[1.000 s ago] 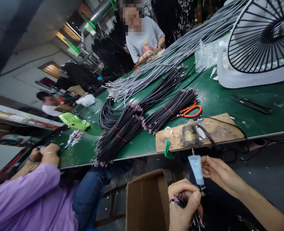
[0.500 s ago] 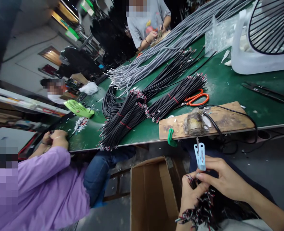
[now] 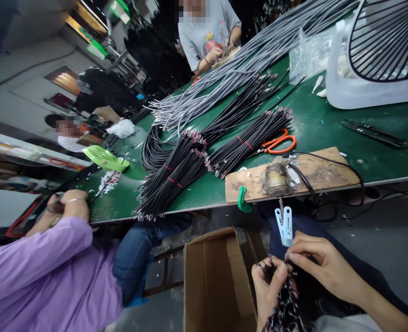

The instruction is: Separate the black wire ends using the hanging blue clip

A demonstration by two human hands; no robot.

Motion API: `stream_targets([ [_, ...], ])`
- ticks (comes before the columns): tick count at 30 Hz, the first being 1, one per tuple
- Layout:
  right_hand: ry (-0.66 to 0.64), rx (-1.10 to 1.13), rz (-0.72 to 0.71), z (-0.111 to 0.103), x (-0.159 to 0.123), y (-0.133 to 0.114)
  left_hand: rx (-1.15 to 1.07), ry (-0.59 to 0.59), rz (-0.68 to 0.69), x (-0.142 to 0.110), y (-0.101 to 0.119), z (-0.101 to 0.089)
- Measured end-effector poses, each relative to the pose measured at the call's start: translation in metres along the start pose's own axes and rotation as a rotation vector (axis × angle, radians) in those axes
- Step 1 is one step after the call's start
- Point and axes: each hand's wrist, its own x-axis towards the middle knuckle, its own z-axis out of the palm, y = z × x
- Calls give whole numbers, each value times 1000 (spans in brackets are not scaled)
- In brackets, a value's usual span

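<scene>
My left hand (image 3: 269, 282) is closed around a bunch of thin black cables (image 3: 286, 310) with red and white wire ends, below the table edge. Thumb and forefinger of my right hand (image 3: 316, 258) pinch together by the left thumb, at one thin wire end of that bunch. Just above my fingers a light blue clothespin-like clip (image 3: 284, 227) hangs on a metal tip (image 3: 281, 203). The tip sticks out of a taped, brownish cylinder (image 3: 276, 179) on a wooden board (image 3: 328, 170). My right fingertips are close to the clip's lower end.
Tied bundles of black cable (image 3: 174, 177) lie on the green table (image 3: 380, 161), with grey cables (image 3: 204, 99) behind. Orange-handled scissors (image 3: 281, 142), black snips (image 3: 375, 133), a green clamp (image 3: 243, 199) and a white fan (image 3: 342, 92) surround the board. A cardboard box (image 3: 217, 276) stands below; a purple-sleeved co-worker (image 3: 51, 267) sits left.
My right hand has gone from beside the clip to its lower end, then down to the wire end at my left hand. The clip has turned, now showing its two prongs.
</scene>
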Motion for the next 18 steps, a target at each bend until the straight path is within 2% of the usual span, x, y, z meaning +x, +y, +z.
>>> stream_targets([
  [3, 3, -40, -35, -2, 2, -2, -31, -21, 15, -2, -1, 5],
  [8, -36, -37, -38, -1, 5, -5, -86, -57, -70, -6, 2, 10],
  [12, -41, -62, -51, 3, 2, -5, -71, -83, -83, -5, 6, 9],
  [18, -3, -59, 33, 8, -4, 2, -101, -47, -87, -1, 2, 6],
])
